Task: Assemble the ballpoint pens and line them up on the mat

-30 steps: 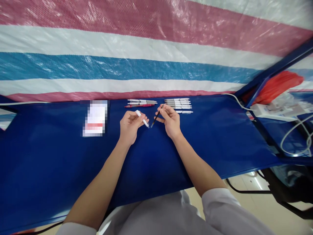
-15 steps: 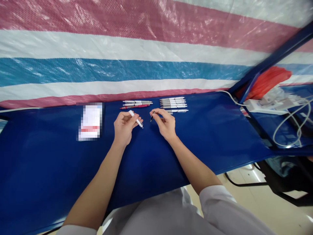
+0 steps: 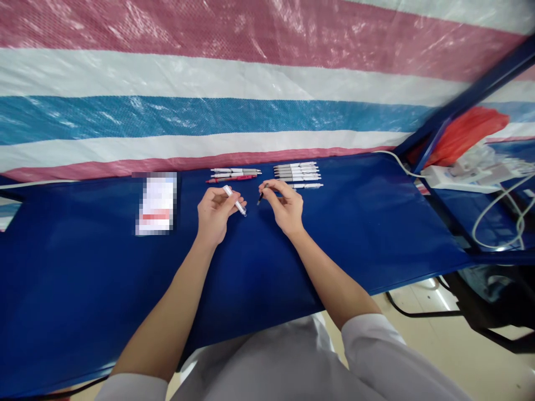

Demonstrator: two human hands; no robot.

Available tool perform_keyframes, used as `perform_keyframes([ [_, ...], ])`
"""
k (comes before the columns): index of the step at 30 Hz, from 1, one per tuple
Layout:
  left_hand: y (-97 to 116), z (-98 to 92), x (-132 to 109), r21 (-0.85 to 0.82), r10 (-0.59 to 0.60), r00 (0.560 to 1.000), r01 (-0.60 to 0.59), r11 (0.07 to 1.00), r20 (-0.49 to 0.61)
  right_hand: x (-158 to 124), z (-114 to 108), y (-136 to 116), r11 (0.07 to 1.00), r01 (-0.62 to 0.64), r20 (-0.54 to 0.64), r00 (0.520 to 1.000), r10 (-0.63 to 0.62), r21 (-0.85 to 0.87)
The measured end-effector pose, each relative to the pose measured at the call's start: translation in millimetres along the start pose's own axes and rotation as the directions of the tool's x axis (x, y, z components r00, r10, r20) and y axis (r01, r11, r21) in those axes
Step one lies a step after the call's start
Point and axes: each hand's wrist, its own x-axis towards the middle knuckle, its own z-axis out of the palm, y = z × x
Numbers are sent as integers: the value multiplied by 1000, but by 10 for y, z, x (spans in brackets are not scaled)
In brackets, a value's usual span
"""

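Note:
My left hand (image 3: pixel 214 216) is closed around a white pen barrel (image 3: pixel 234 200) with a clear end that points down and to the right. Facing it, my right hand (image 3: pixel 289 210) pinches a short, slim black piece (image 3: pixel 260 197) between thumb and fingertips. Its exact kind is too small to make out. The two held pieces are apart, with a gap of blue table between them. Just beyond my hands lie white pens (image 3: pixel 235 171) with a red pen (image 3: pixel 232 179) on the left. Several white and grey pens (image 3: pixel 296 171) lie in a row on the right.
A blurred white sheet or packet with a red band (image 3: pixel 156 203) lies on the blue table (image 3: pixel 104 284) to the left. Striped plastic sheeting (image 3: pixel 200 117) hangs behind. At the right are a blue frame post, a red plastic bag (image 3: pixel 470 133) and white cables (image 3: pixel 480 223).
The view has shifted slightly. Both hands keep their holds, and a little more of the black piece shows below my right fingertips.

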Motion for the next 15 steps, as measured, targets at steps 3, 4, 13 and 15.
perform_keyframes([
  [3,8,4,-14,-31,-33,999,34,999,17,21,27,19,976,-136,-36,989,145,171],
  [4,12,3,-17,-48,-44,999,45,998,25,32,33,27,957,-187,-41,979,201,224],
  [13,39,-28,-4,-162,-185,977,200,966,104,127,10,143,773,-436,33,879,476,461],
  [15,38,-33,4,-164,-189,977,204,965,102,131,7,153,762,-445,43,874,484,470],
])
